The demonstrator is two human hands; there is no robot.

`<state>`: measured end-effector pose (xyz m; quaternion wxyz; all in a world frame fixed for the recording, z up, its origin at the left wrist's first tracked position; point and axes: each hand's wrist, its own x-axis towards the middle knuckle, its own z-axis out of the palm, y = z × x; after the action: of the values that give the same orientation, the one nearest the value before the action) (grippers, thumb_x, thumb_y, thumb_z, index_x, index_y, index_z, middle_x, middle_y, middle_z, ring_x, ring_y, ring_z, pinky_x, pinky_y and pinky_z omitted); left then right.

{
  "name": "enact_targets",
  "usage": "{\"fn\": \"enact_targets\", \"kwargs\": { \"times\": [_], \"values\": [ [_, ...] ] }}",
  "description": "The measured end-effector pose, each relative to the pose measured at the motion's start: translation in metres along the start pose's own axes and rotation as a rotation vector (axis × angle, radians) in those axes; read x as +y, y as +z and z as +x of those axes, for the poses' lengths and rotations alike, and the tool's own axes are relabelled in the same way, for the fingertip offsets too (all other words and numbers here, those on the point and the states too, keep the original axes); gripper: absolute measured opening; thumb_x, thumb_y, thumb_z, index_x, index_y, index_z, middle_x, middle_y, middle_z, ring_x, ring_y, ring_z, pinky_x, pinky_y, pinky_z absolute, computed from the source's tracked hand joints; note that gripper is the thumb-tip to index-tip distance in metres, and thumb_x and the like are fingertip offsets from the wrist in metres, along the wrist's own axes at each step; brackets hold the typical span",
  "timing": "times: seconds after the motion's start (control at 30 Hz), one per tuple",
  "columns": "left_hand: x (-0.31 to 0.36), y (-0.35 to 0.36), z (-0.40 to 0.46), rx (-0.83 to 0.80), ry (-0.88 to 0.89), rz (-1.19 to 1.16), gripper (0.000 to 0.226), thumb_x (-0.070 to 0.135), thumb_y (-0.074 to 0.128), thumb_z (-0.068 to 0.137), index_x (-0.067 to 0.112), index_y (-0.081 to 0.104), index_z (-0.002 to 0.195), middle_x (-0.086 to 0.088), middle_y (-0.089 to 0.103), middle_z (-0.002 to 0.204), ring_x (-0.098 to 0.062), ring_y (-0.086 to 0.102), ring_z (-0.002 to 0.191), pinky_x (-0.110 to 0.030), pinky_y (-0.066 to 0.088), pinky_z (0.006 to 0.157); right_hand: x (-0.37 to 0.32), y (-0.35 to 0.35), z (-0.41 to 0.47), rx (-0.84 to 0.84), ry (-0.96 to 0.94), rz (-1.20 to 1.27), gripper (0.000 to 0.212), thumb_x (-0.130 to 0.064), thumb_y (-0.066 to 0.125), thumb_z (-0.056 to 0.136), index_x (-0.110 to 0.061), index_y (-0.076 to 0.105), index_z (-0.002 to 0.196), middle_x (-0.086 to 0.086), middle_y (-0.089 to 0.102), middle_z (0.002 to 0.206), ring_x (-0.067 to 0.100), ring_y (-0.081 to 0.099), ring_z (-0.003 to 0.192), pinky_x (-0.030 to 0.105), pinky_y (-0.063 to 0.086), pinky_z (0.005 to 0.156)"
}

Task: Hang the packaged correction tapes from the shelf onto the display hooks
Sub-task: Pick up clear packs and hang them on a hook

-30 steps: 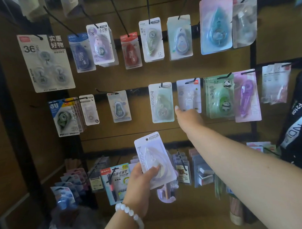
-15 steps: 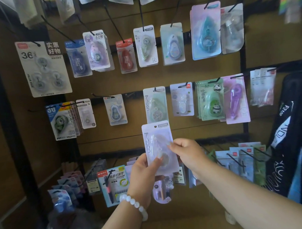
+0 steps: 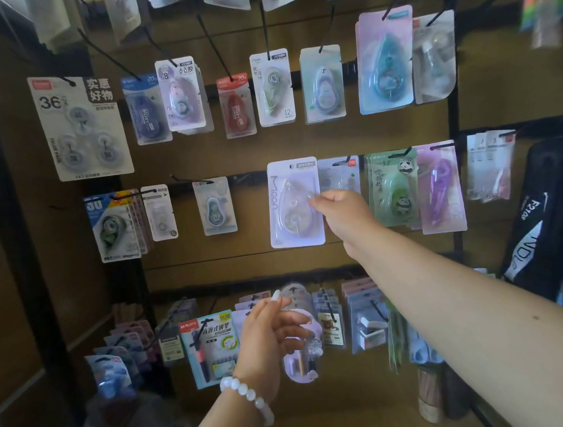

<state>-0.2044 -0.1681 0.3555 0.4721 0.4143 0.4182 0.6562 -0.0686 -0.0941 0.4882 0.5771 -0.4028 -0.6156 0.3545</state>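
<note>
Right hand lifts a white correction tape pack to the middle row of hooks.

Nearest, at lower centre, the left hand (image 3: 271, 338) hangs empty with fingers loosely spread, a bead bracelet (image 3: 248, 398) on its wrist. Further in, the right hand (image 3: 344, 214) pinches the right edge of the correction tape pack (image 3: 294, 203) at centre frame, in front of the middle row; whether its top hole is on a hook yet cannot be told. To do this well, I judge the pack should be kept upright, its hole lined with the hook tip, then pushed straight back. Readable writing: "Moon" on the held pack, "36" on the big card (image 3: 79, 127) at upper left, "MOSY" on the red pack (image 3: 237, 106).
</note>
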Motion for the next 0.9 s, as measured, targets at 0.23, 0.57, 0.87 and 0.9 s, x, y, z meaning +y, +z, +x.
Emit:
{"fn": "enact_targets", "kwargs": {
  "times": [0.23,0.57,0.87,0.9],
  "values": [
    [-0.004,-0.005,0.001,0.017,-0.019,-0.011,0.028,0.026,0.042,0.104,0.002,0.058,0.101,-0.012,0.067,0.065,-0.021,0.062,0.049,-0.027,0.047,0.047,0.003,0.006,0.006,0.012,0.003,-0.024,0.027,-0.031,0.057,0.094,-0.008,0.069,0.099,0.001,0.064,0.108,0.013,0.050,0.093,0.023,0.036,0.074],
    [-0.009,-0.009,0.006,0.008,-0.039,-0.017,0.028,0.025,0.042,0.104,0.004,0.059,0.097,-0.013,0.066,0.064,-0.022,0.061,0.049,-0.028,0.048,0.049,0.007,0.022,0.032,0.106,0.110,-0.169,0.032,-0.035,0.056,0.093,-0.007,0.066,0.106,0.014,0.066,0.114,0.027,0.060,0.096,0.036,0.049,0.086],
    [-0.016,-0.015,0.018,0.039,-0.060,0.015,0.019,0.016,0.047,0.102,0.001,0.060,0.101,-0.013,0.067,0.062,-0.022,0.061,0.048,-0.027,0.049,0.046,0.014,0.030,0.061,0.160,0.172,-0.289,0.039,-0.044,0.056,0.090,-0.010,0.067,0.107,0.009,0.067,0.093,0.026,0.062,0.083,0.041,0.054,0.090],
    [-0.017,-0.016,0.018,0.045,-0.062,0.025,0.018,0.015,0.048,0.101,0.001,0.060,0.101,-0.013,0.067,0.062,-0.021,0.060,0.048,-0.026,0.049,0.045,0.016,0.029,0.062,0.165,0.176,-0.272,0.040,-0.044,0.057,0.090,-0.009,0.067,0.107,0.010,0.067,0.092,0.026,0.061,0.080,0.040,0.054,0.088]
  ]
}}
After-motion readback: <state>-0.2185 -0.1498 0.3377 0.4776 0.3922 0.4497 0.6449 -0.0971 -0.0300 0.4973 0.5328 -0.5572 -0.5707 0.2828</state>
